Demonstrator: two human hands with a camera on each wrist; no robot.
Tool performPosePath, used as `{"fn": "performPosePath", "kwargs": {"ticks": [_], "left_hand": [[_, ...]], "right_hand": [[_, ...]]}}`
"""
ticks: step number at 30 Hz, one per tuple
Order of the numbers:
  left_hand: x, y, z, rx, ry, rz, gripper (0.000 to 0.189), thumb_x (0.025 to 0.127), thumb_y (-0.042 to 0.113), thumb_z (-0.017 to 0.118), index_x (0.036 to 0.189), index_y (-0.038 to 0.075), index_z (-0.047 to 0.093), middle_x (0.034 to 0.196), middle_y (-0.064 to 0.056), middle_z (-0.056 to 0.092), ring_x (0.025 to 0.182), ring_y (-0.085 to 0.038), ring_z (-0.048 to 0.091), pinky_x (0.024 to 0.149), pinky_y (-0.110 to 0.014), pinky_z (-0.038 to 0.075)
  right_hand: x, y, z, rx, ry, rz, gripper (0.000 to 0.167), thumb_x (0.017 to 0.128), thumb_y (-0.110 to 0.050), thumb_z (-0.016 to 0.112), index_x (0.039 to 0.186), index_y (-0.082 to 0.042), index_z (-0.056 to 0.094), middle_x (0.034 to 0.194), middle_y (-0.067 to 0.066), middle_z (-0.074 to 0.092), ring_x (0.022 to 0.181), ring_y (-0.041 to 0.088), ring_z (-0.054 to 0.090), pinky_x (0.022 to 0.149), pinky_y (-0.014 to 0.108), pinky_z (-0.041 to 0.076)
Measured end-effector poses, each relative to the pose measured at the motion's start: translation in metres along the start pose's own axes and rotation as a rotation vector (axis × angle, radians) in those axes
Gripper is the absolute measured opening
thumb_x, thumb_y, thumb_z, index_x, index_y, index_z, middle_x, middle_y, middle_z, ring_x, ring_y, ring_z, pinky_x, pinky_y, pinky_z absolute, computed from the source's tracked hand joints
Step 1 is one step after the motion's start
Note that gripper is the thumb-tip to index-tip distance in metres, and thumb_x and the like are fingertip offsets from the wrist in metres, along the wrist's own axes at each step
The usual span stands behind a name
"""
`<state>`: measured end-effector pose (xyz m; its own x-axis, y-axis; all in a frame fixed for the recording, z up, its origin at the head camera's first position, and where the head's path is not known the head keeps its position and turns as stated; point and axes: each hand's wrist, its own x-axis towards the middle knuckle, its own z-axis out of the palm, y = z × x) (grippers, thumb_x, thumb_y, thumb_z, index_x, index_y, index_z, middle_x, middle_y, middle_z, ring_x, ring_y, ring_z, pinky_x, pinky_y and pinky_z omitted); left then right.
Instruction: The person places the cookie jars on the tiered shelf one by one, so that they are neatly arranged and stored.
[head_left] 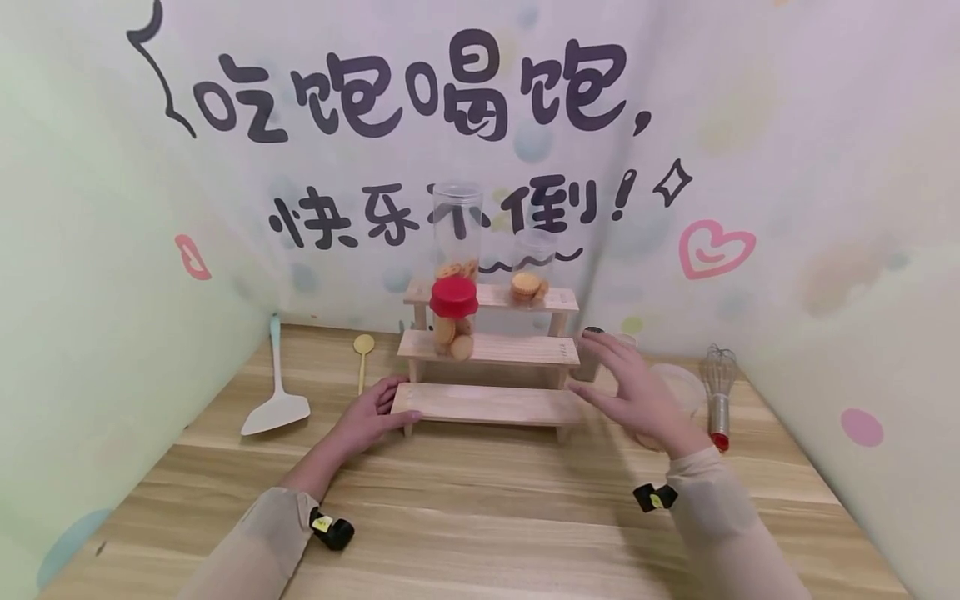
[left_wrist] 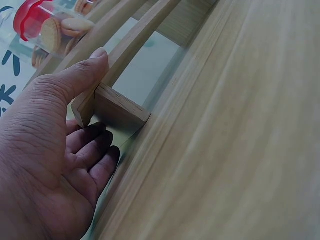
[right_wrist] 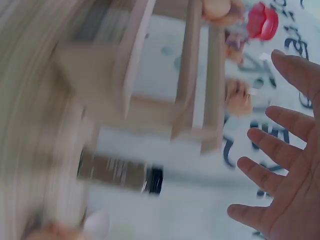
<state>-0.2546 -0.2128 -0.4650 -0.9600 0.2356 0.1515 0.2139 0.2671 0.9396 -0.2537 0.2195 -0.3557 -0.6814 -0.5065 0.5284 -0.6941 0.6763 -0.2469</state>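
A three-tier wooden display stand [head_left: 486, 404] stands on the table. My left hand [head_left: 369, 414] grips the left end of its lowest step; in the left wrist view the thumb lies on top and the fingers curl beneath. My right hand [head_left: 633, 387] is raised beside the stand's right end, fingers spread, holding nothing. On the middle step stands a red-lidded jar [head_left: 454, 321] of cookies. The top step bears a tall clear jar [head_left: 457, 225] and a shorter clear jar [head_left: 532, 279], both with cookies in the bottom.
A dark-capped bottle [right_wrist: 117, 170] stands right of the stand, partly behind my right hand in the head view. Farther right are a clear round container [head_left: 678, 387] and a whisk [head_left: 720, 400]. A white spatula [head_left: 277, 408] and a yellow spoon [head_left: 363, 346] lie at left. A printed cloth backs the table.
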Motion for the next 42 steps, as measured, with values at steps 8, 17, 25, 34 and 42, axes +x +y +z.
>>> {"fn": "performPosePath", "kwargs": {"ticks": [8, 17, 25, 34, 42], "left_hand": [[0.000, -0.001, -0.001, 0.018, 0.002, -0.006, 0.078, 0.086, 0.026, 0.082, 0.149, 0.003, 0.041, 0.148, -0.023, 0.048, 0.135, -0.035, 0.049, 0.108, -0.048, 0.043], [0.000, -0.002, -0.001, 0.035, 0.006, -0.013, 0.080, 0.087, 0.029, 0.082, 0.149, 0.003, 0.040, 0.149, -0.022, 0.047, 0.136, -0.035, 0.047, 0.110, -0.048, 0.041], [0.000, -0.002, -0.002, 0.045, 0.004, -0.018, 0.079, 0.086, 0.030, 0.082, 0.149, 0.004, 0.041, 0.148, -0.021, 0.048, 0.136, -0.034, 0.048, 0.109, -0.047, 0.042], [0.001, -0.002, -0.001, 0.019, -0.003, -0.011, 0.077, 0.087, 0.026, 0.081, 0.149, 0.004, 0.040, 0.148, -0.021, 0.049, 0.135, -0.033, 0.049, 0.108, -0.046, 0.043], [-0.002, 0.004, 0.000, 0.020, 0.000, -0.010, 0.079, 0.087, 0.026, 0.082, 0.150, 0.003, 0.039, 0.149, -0.023, 0.047, 0.136, -0.035, 0.048, 0.110, -0.048, 0.041]], "right_hand": [[-0.039, 0.046, -0.025, -0.094, 0.075, 0.116, 0.061, 0.091, -0.035, 0.075, 0.141, -0.005, 0.056, 0.146, 0.019, 0.051, 0.133, 0.042, 0.046, 0.104, 0.063, 0.038], [-0.066, 0.080, -0.031, -0.040, 0.056, 0.216, 0.059, 0.095, -0.036, 0.071, 0.143, -0.007, 0.054, 0.146, 0.022, 0.050, 0.133, 0.047, 0.043, 0.101, 0.068, 0.036], [-0.074, 0.099, -0.017, 0.100, 0.093, 0.288, 0.055, 0.095, -0.031, 0.072, 0.140, -0.005, 0.053, 0.140, 0.017, 0.054, 0.128, 0.042, 0.050, 0.097, 0.063, 0.045], [-0.081, 0.113, -0.003, 0.235, 0.150, 0.331, 0.061, 0.088, -0.025, 0.080, 0.140, -0.008, 0.053, 0.141, 0.009, 0.053, 0.127, 0.036, 0.053, 0.100, 0.056, 0.046], [-0.083, 0.112, -0.003, 0.285, 0.152, 0.380, 0.066, 0.089, -0.027, 0.080, 0.144, -0.013, 0.048, 0.144, 0.009, 0.051, 0.130, 0.034, 0.052, 0.103, 0.053, 0.044]]}}
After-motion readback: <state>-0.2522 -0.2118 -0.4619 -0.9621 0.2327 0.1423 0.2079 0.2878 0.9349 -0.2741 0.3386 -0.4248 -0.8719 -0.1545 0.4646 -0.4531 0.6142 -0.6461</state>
